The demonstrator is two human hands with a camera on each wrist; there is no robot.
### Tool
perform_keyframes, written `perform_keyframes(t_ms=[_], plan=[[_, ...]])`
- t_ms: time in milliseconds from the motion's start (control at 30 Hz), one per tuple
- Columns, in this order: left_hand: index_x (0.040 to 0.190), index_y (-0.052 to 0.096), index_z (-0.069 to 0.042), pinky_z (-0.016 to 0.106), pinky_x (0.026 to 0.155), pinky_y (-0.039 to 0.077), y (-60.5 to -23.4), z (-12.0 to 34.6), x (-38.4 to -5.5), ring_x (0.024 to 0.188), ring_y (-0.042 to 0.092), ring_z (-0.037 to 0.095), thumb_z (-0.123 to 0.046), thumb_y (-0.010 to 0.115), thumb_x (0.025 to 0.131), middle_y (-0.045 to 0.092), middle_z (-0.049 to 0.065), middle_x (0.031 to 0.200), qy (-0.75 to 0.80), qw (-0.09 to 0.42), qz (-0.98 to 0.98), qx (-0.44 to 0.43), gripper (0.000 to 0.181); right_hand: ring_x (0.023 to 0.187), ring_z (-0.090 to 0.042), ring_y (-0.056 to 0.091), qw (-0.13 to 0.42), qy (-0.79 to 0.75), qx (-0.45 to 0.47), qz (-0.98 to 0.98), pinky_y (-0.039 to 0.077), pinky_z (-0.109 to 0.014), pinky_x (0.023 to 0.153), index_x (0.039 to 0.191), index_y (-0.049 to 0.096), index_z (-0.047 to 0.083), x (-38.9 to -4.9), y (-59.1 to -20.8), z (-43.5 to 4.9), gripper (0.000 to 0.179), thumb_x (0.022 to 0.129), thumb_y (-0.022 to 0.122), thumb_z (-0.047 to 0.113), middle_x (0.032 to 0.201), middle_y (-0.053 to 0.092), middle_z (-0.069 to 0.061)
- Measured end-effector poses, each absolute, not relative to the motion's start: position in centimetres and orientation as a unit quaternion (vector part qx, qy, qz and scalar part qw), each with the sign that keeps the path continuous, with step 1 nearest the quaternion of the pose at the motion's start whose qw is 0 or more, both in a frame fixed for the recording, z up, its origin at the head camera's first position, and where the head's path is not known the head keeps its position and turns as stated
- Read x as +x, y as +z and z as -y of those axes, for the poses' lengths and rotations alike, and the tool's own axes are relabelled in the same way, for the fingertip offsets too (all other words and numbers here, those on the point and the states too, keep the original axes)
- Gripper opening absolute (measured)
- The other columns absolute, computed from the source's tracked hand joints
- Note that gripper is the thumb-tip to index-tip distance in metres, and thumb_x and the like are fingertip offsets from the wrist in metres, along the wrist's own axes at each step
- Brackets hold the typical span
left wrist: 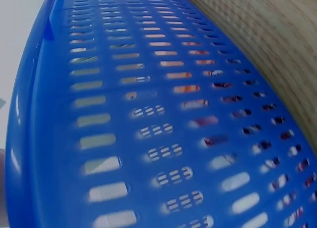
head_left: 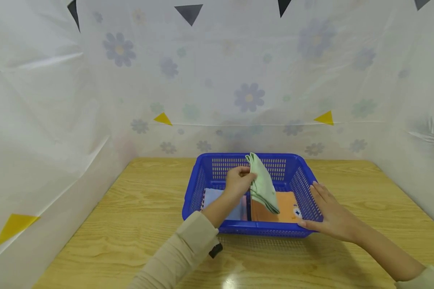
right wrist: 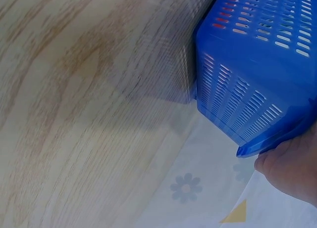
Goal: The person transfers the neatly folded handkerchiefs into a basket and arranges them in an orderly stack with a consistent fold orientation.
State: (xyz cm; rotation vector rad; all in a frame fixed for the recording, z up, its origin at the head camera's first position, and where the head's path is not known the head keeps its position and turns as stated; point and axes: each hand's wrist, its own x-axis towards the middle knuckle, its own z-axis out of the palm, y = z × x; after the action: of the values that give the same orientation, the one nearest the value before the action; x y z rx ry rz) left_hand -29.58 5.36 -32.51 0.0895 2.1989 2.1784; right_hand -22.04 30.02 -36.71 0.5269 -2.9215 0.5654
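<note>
A blue plastic basket (head_left: 254, 227) with slotted walls stands on the table. Over its middle, my left hand (head_left: 237, 180) pinches a folded light green cloth (head_left: 263, 184) by its left edge, and the cloth hangs tilted. Below it in the basket lie an orange folded cloth (head_left: 285, 204) with a small face print and a light blue folded cloth (head_left: 217, 198) on the left. My right hand (head_left: 332, 216) rests at the basket's front right corner, fingers straight along the side rim and thumb at the front rim. In the right wrist view, part of that hand (right wrist: 292, 168) touches the rim.
The wooden table (head_left: 130, 216) extends around the basket. White plastic sheeting (head_left: 209, 72) with flower prints hangs behind and at both sides. A small black object (head_left: 215, 250) shows by the left cuff. The basket's slotted wall (left wrist: 59, 109) fills most of the left wrist view.
</note>
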Motion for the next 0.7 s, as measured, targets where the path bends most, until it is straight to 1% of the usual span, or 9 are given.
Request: perform_keyframes(t_ms=[133,367,467,700], plan=[[0.107,0.064,0.002,0.022,0.059,0.056,-32.6,-5.7,-29.4,0.069,0.062,0.012,-0.006,0.062,0.086,0.067,0.013,0.093,0.700,0.025,-0.713,0.032,0.023,0.142,-0.041,-0.006,0.054,0.189,0.169,0.966,0.019,-0.074,0.098,0.146,0.004,-0.007,-22.0,-36.6,-30.0,0.103,0.082,0.063,0.049,0.154,-0.002,-0.026],[0.107,0.063,0.002,0.022,0.062,0.057,-32.7,-6.4,-29.2,0.071,0.064,0.013,-0.006,0.062,0.086,0.066,0.012,0.093,0.714,0.036,-0.698,0.030,0.023,0.142,-0.042,-0.006,0.054,0.186,0.169,0.966,0.020,-0.074,0.097,0.146,0.004,-0.007,-22.1,-36.5,-30.0,0.103,0.082,0.062,0.049,0.154,-0.002,-0.026],[0.106,0.063,0.001,0.022,0.062,0.057,-32.8,-6.6,-29.0,0.072,0.064,0.012,-0.006,0.062,0.087,0.066,0.011,0.092,0.717,0.041,-0.695,0.031,0.021,0.142,-0.042,-0.007,0.054,0.187,0.169,0.966,0.019,-0.073,0.098,0.146,0.004,-0.007,-22.1,-36.4,-30.0,0.103,0.082,0.063,0.048,0.154,-0.002,-0.026],[0.107,0.063,0.001,0.022,0.061,0.056,-33.1,-7.3,-28.6,0.070,0.063,0.012,-0.006,0.061,0.087,0.065,0.009,0.091,0.723,0.056,-0.689,0.026,0.022,0.142,-0.042,-0.004,0.059,0.179,0.171,0.967,0.022,-0.073,0.097,0.146,0.006,-0.007,-22.1,-36.5,-30.1,0.102,0.082,0.063,0.048,0.153,0.001,-0.027]])
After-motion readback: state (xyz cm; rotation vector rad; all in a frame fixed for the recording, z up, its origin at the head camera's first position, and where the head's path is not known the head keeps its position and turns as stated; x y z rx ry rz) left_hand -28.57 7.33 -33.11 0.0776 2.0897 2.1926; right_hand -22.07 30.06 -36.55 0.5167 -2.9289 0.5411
